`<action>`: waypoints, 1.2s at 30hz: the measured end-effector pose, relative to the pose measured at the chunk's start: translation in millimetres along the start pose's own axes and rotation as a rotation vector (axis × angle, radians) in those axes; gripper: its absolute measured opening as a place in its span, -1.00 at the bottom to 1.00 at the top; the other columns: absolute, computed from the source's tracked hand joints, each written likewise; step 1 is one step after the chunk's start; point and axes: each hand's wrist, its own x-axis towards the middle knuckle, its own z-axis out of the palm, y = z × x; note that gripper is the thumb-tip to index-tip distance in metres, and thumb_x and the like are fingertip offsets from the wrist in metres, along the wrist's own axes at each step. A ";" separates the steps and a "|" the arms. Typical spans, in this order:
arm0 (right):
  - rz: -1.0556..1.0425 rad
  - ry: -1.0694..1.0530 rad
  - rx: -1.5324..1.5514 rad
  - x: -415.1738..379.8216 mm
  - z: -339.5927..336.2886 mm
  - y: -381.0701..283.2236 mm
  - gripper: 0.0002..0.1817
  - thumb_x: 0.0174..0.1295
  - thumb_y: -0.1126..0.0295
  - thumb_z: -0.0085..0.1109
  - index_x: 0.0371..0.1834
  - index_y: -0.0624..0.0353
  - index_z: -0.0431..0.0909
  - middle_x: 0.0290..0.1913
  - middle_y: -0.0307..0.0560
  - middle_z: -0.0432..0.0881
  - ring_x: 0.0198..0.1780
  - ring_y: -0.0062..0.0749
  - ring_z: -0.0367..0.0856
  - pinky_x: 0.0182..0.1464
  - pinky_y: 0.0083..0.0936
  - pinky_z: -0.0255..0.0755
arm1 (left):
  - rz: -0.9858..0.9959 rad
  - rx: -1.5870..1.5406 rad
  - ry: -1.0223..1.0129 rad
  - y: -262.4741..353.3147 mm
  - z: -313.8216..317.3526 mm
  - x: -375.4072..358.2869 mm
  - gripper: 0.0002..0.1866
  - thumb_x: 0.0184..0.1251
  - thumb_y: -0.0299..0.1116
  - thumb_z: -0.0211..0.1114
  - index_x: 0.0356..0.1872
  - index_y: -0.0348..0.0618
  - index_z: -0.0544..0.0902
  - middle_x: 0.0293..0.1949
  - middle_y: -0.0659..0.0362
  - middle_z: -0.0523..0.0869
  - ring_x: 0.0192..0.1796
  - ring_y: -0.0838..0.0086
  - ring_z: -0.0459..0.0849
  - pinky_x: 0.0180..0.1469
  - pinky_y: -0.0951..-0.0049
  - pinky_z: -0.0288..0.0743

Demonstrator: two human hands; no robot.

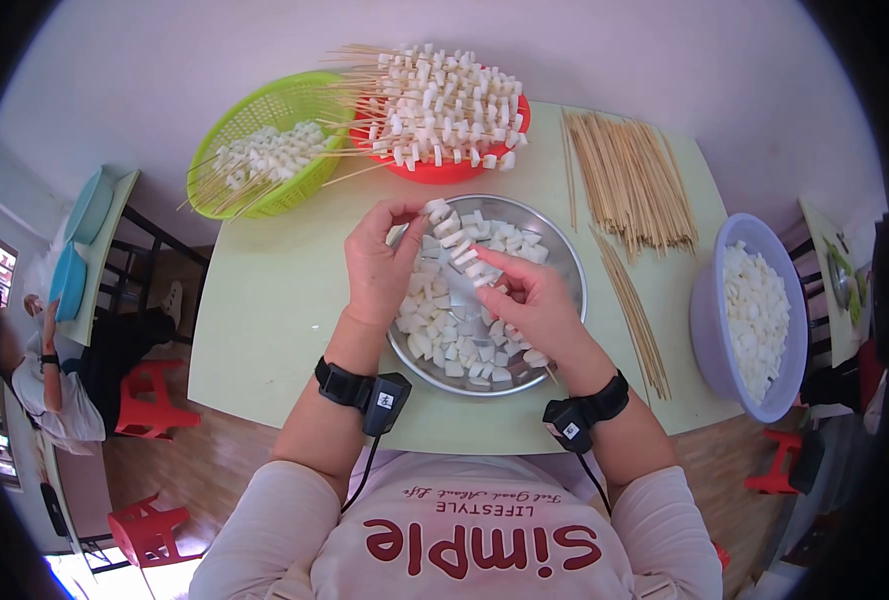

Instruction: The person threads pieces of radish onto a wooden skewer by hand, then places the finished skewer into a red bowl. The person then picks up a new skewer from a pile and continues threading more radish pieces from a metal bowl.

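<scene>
A bamboo skewer threaded with white food chunks (pixel 451 232) slants across the metal bowl (pixel 577 262), held between my two hands. At its upper end my left hand (pixel 386 252) is closed, thumb and fingers pinching by the topmost chunk. My right hand (pixel 536 300) grips the skewer around its middle, the fingers wrapped on it; more chunks and the skewer's bare tip come out below that hand. Beneath both hands, loose white chunks (pixel 426 305) cover much of the bowl's bottom. The exact kind of food cannot be made out.
Finished skewers (pixel 444 105) pile over a red basin (pixel 444 174); more lie in a green basket (pixel 226 122). Bare bamboo sticks (pixel 632 180) lie at right, beside a purple tub (pixel 705 310) of white chunks. Another person (pixel 59 385) sits at left near red stools (pixel 151 400).
</scene>
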 end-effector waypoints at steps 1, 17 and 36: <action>-0.027 0.013 -0.022 1.4 -0.9 5.2 -0.49 0.25 0.43 0.25 0.31 0.04 0.49 -0.50 -0.40 0.50 -0.49 -0.80 0.37 -0.43 -0.73 0.32 | -0.001 0.000 0.001 2.1 -0.8 0.1 -0.80 0.25 -0.59 0.32 -0.10 -0.32 0.63 -0.23 0.18 0.72 -0.14 0.55 0.66 -0.02 0.54 0.54; 0.243 -0.070 0.253 2.2 -10.1 -6.2 -0.50 0.30 0.36 0.22 0.32 0.12 0.47 -0.50 -0.34 0.60 -0.51 -0.77 0.44 -0.47 -0.69 0.32 | 0.221 0.255 0.056 13.6 -1.0 3.2 -0.86 0.11 -0.59 0.37 -0.29 -0.25 0.64 -0.34 0.07 0.72 -0.28 0.30 0.73 -0.18 0.44 0.59; 0.234 -0.090 0.326 -2.2 -5.5 -10.0 -0.49 0.30 0.39 0.23 0.33 0.16 0.44 -0.50 -0.34 0.57 -0.53 -0.79 0.47 -0.55 -0.77 0.29 | 0.097 0.071 0.197 6.3 -3.8 3.1 -0.87 0.22 -0.63 0.30 -0.22 -0.34 0.61 -0.30 0.19 0.68 -0.21 0.55 0.65 -0.04 0.52 0.53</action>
